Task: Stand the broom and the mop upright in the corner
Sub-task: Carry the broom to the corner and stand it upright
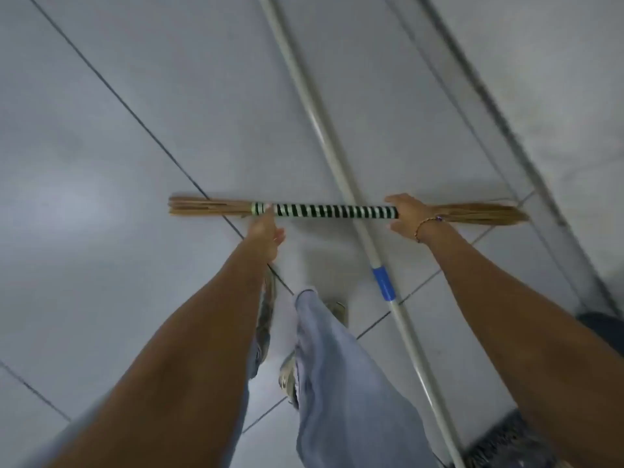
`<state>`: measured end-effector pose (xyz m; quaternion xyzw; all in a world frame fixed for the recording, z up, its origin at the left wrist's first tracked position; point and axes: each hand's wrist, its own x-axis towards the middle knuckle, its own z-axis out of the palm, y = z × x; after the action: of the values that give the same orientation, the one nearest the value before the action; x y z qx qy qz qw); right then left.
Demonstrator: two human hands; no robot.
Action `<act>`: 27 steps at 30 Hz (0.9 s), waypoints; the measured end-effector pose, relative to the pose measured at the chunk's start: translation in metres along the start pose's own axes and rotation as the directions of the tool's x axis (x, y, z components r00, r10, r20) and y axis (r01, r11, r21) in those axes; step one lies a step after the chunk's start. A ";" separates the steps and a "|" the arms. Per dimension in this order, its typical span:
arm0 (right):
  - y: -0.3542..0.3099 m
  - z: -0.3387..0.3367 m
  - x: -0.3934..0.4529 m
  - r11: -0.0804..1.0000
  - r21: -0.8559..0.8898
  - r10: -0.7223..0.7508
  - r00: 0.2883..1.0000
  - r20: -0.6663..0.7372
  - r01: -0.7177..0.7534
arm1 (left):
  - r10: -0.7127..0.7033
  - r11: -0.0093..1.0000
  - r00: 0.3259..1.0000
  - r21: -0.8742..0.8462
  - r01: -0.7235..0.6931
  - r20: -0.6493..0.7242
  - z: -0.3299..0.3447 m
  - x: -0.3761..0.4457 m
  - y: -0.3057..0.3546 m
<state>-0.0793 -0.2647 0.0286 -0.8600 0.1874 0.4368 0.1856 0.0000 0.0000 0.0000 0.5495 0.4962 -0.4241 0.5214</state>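
Observation:
A straw broom [324,211] with a black, white and green striped wrap lies level across the view, over the tiled floor [135,197]. It crosses the mop's white pole [322,136], which runs diagonally and has a blue band [384,283]. The grey stringy mop head [499,440] shows at the bottom right. My left hand [265,231] reaches the wrap's left end, fingertips on the broom and thumb apart from it. My right hand [410,214] straddles the wrap's right end, thumb above, fingers below, not closed around it.
My legs in light blue trousers [337,383] and my shoes [337,310] stand on the floor below the broom. A wall base with a long edge [506,130] runs diagonally at the right. A dark object [604,324] sits at the right edge.

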 end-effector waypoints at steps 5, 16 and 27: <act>-0.002 0.023 0.041 0.998 -0.062 -0.004 0.998 0.064 0.008 | 0.016 0.994 1.000 -0.107 -0.015 0.003 0.022 0.044 0.001; -0.040 -0.062 -0.132 0.986 0.165 0.036 0.996 -0.086 -0.022 | 0.328 0.933 0.942 -0.182 -0.310 0.075 0.010 -0.164 0.054; -0.091 -0.170 -0.437 0.771 0.631 0.145 0.942 -0.302 0.083 | 0.661 0.685 0.622 0.001 -0.728 0.420 0.011 -0.550 0.094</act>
<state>-0.1594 -0.1987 0.4946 -0.8043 0.3668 0.1987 0.4232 0.0119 -0.0644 0.5547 0.6460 0.0930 -0.3290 0.6824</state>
